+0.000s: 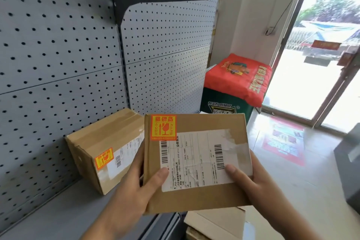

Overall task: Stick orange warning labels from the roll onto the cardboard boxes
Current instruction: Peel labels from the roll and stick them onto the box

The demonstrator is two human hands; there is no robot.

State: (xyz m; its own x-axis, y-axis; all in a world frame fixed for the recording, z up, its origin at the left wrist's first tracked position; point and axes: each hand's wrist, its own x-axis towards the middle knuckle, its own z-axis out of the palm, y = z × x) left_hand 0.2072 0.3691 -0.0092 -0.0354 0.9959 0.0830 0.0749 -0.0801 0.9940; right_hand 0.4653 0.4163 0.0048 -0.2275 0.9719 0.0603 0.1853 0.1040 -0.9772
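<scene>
Before the grey pegboard shelf point(58, 216), you hold the flat cardboard box point(194, 198) at lower centre, left hand point(130, 193) and right hand point(255, 183) fingers point(161, 174) clamped on its edges, likely steadying it face-up to check its upper-left orange label point(163, 127).

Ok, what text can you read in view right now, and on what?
"易碎品": top of the orange label on the held box.
Print on its shipping label: too small; barcodes only.
The second orange label on the shelf box: blurred.
Characters on the red cover, green bin and floor poster: blurred.
</scene>
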